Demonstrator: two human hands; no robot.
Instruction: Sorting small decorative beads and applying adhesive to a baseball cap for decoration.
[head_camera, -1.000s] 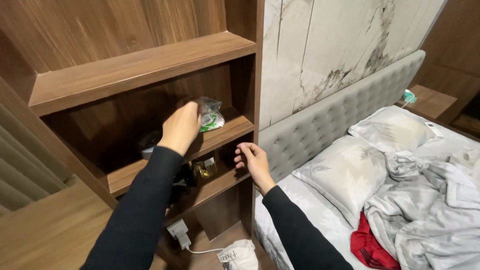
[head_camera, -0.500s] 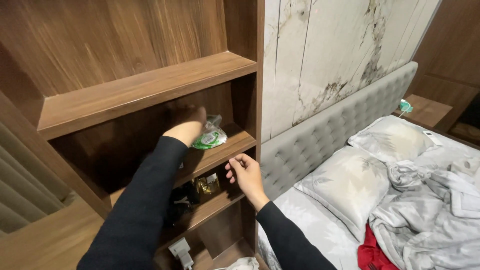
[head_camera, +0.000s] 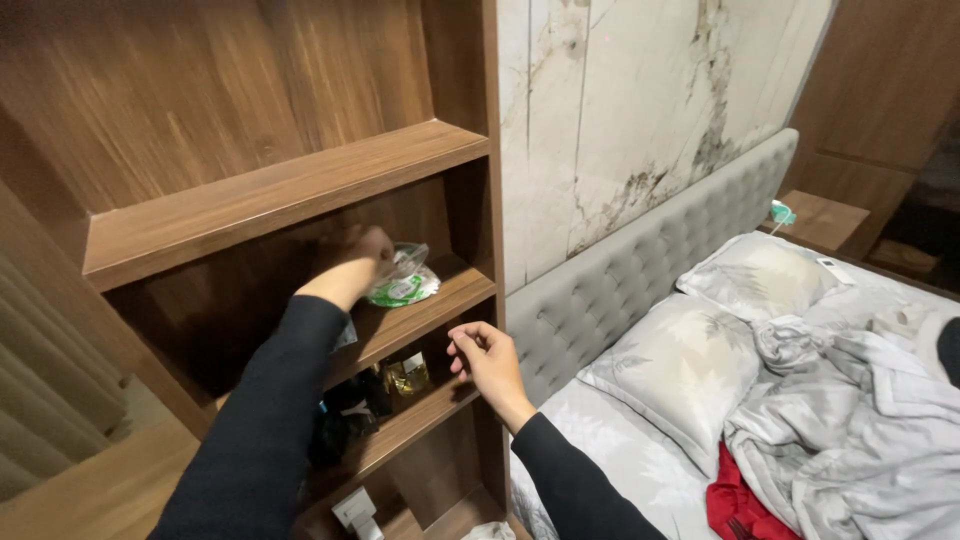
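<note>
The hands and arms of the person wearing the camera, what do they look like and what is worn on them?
Both arms are covered by long, plain black sleeves that end at the wrists, close-fitting and without visible markings. The left hand and right hand are bare: no gloves. No rings, watch or bracelets are visible, though the left hand is partly in the shelf's shadow. There are no cables or devices on either arm.
</note>
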